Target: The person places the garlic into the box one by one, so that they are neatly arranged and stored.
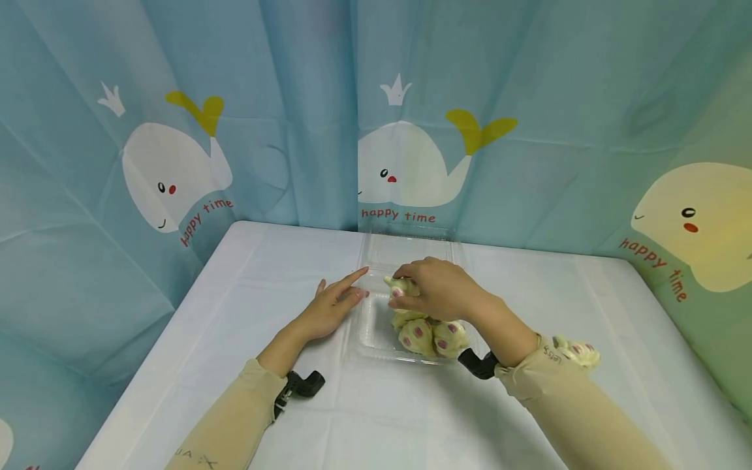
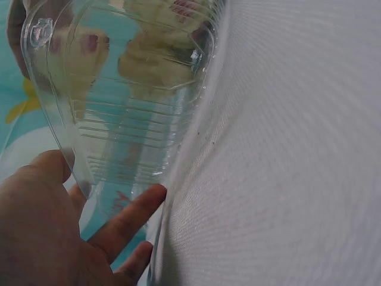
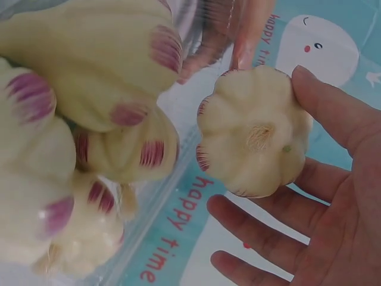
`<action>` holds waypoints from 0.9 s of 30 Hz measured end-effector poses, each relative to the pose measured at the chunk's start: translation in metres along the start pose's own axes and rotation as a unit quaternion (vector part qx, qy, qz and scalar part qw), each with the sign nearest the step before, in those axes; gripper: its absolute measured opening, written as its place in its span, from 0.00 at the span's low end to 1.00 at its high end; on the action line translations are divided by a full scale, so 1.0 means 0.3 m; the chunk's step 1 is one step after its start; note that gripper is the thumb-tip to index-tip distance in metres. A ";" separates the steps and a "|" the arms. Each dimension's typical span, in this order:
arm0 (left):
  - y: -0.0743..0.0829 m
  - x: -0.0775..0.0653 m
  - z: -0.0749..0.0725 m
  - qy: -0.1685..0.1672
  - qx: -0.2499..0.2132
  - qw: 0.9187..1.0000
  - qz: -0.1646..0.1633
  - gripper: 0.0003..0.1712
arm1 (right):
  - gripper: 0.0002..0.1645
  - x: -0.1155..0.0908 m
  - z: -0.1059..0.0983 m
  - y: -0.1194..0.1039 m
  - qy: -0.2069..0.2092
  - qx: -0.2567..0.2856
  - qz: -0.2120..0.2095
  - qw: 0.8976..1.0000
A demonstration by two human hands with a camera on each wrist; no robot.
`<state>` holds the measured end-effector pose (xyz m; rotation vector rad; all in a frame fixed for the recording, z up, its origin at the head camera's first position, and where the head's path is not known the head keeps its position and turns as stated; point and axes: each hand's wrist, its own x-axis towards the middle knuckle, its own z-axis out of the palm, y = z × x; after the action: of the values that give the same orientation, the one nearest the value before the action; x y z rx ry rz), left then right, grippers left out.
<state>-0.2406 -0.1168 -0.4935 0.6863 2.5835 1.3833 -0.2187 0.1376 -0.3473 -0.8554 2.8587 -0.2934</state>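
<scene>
My right hand [image 1: 443, 287] holds a garlic bulb [image 3: 256, 131], pale with purple patches, between thumb and fingers over the clear plastic container [image 1: 382, 352]. In the right wrist view its root end faces the camera. Below it, several more garlic bulbs [image 1: 416, 336] are heaped in the container. My left hand [image 1: 329, 310] is at the container's left side, fingers stretched out. The left wrist view shows its fingertips [image 2: 156, 193] right at the ribbed plastic wall [image 2: 125, 128], with the thumb by the corner.
Another garlic bulb [image 1: 578, 352] lies on the white tablecloth [image 1: 364, 424] beyond my right forearm, partly hidden by it. The container's lid [image 1: 405, 248] is folded back toward the blue whale-print curtain [image 1: 317, 130] behind the table.
</scene>
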 end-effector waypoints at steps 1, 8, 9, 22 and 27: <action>0.000 0.000 0.000 0.000 -0.001 1.000 0.000 0.31 | 0.33 0.005 0.004 -0.003 -0.002 0.001 0.001 1.000; -0.001 -0.001 0.000 -0.002 -0.001 1.000 -0.003 0.31 | 0.33 0.038 0.032 -0.017 -0.025 0.003 0.014 1.000; 0.000 -0.001 -0.001 -0.002 -0.001 1.000 -0.003 0.31 | 0.33 0.041 0.035 -0.019 -0.027 0.003 0.015 1.000; 0.000 0.001 0.003 0.002 0.002 1.000 -0.004 0.32 | 0.29 0.092 0.072 -0.047 -0.045 -0.032 -0.004 0.998; 0.003 0.000 0.003 0.007 0.002 1.000 -0.001 0.32 | 0.28 0.108 0.080 -0.060 -0.054 -0.044 -0.003 0.998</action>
<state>-0.2400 -0.1157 -0.4934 0.6760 2.5970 1.3882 -0.2314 0.1016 -0.3692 -0.8661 2.7866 -0.1173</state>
